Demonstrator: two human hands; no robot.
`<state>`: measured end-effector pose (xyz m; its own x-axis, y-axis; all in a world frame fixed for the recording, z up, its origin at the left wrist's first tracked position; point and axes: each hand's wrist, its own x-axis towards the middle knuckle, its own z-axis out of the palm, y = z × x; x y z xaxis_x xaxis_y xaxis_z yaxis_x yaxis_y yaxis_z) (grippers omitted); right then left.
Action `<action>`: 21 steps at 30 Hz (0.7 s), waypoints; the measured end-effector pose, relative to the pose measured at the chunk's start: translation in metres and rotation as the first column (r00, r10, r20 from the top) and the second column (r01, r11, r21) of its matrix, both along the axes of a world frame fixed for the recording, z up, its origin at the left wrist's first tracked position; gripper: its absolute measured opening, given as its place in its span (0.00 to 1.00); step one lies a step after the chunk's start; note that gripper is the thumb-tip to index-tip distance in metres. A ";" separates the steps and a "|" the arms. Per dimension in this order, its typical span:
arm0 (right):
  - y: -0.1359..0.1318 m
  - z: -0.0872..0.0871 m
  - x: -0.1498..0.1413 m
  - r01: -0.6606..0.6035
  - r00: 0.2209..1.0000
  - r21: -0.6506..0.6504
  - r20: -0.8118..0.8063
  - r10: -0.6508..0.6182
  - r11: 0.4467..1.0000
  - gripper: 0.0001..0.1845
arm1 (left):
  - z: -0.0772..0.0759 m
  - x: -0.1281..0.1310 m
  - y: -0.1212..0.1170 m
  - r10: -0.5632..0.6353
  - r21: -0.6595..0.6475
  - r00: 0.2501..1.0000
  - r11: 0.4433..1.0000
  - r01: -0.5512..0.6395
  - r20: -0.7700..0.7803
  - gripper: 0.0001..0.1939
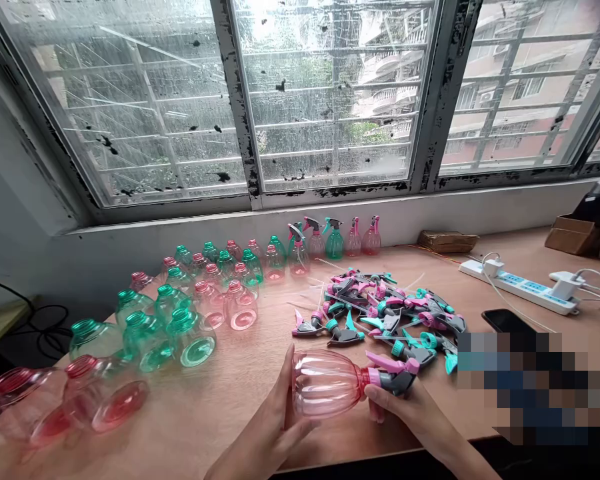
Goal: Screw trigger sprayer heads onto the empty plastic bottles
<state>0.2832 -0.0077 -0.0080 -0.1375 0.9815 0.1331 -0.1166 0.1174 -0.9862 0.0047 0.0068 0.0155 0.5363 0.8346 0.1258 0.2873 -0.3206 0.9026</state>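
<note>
A clear pink spray bottle (327, 383) lies sideways in the air above the table's front edge, its base to the left. My left hand (283, 413) is closed around the base end. At the neck, my right hand (395, 403) grips the grey and pink trigger sprayer (397, 377), which sits on the bottle's mouth; how tightly it is screwed on I cannot tell. Just behind lies a pile of loose trigger sprayers (380, 307) in grey, pink and teal. Rows of open-necked bottles, such as a green one (193, 340) and a pink one (241, 307), stand to the left.
Several bottles with sprayers fitted, including a green one (334, 241), stand along the wall under the window. At right lie a white power strip (523, 287) with plugs and cables, and a dark phone (507, 321). A cardboard box (573, 233) sits far right.
</note>
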 end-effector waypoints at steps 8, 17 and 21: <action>-0.001 -0.001 0.000 0.007 1.000 -0.013 -0.005 -0.007 1.000 0.18 | 0.006 0.002 -0.001 0.001 0.019 1.000 1.000 -0.001 0.011 0.50; -0.001 0.001 -0.001 0.017 1.000 -0.021 -0.024 -0.017 1.000 0.18 | 0.004 0.003 -0.001 -0.015 0.044 1.000 0.999 0.014 0.025 0.54; 0.000 0.000 -0.001 0.020 1.000 -0.019 -0.011 -0.020 1.000 0.18 | 0.008 0.003 -0.002 -0.029 0.008 0.999 1.000 0.029 0.041 0.54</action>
